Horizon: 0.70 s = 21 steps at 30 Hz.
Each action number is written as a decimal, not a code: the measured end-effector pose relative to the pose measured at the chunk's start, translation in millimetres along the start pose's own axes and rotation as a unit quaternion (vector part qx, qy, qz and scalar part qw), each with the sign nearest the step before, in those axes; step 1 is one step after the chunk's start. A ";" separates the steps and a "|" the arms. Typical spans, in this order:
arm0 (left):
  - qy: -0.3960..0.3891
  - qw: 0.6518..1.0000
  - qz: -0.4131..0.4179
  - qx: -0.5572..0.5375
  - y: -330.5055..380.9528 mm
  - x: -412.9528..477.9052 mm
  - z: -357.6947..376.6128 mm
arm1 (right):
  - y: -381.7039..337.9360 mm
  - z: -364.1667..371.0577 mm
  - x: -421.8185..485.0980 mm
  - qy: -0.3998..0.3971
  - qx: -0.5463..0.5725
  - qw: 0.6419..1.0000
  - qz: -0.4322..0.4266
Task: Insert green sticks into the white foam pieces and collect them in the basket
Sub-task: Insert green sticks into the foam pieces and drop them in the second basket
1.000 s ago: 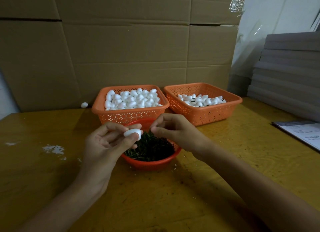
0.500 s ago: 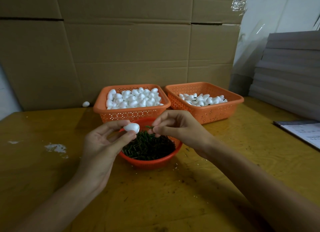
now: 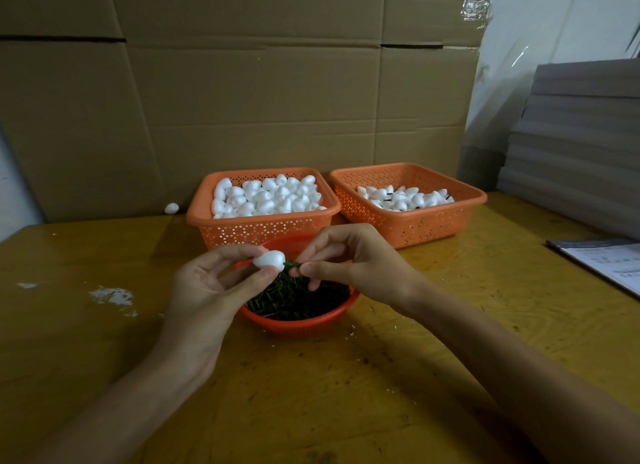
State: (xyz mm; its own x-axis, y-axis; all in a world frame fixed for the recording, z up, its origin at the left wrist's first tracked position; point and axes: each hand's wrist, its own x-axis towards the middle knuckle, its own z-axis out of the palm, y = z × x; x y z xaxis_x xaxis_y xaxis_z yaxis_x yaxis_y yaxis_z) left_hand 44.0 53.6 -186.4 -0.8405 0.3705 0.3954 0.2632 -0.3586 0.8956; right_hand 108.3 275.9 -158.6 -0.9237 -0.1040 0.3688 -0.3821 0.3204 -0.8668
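Since half a second ago: hands drawn together, green stick (image 3: pixel 292 264) now touching right end of foam piece (image 3: pixel 268 258); earlier gap gone. Left hand (image 3: pixel 207 290) pinches foam piece between thumb and fingertips, above red bowl (image 3: pixel 298 326). Right hand (image 3: pixel 349 259) pinches stick, lying level.

Counts: two orange baskets, one bowl of green sticks, one stray foam piece (image 3: pixel 171 208) at back of table (image 3: pixel 346 377). Left basket (image 3: pixel 263 226) heaped with plain pieces; right basket (image 3: pixel 415 225) thinly filled, some showing dark sticks.

Held piece: white, egg-shaped, matte.
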 end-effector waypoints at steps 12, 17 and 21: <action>-0.053 0.987 0.093 0.121 -10.9 -2.4 -3.6 | -0.4 5.5 -3.0 -0.018 -0.112 0.992 -0.048; -0.063 0.988 0.086 0.108 -5.9 -6.1 1.6 | -4.0 -4.6 -2.0 -0.014 -0.106 0.993 -0.046; -0.084 0.981 0.101 0.143 -4.7 -11.8 7.4 | 8.4 -46.1 0.7 0.225 -0.141 0.963 -0.047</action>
State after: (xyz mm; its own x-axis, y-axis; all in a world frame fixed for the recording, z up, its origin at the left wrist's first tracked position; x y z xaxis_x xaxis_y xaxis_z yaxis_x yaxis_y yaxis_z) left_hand 56.2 57.3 -193.7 -0.6745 0.4606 0.5769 0.5581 -0.1933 0.8069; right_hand 105.8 322.0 -150.2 -0.7562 0.2528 0.6035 -0.3817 0.5786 -0.7208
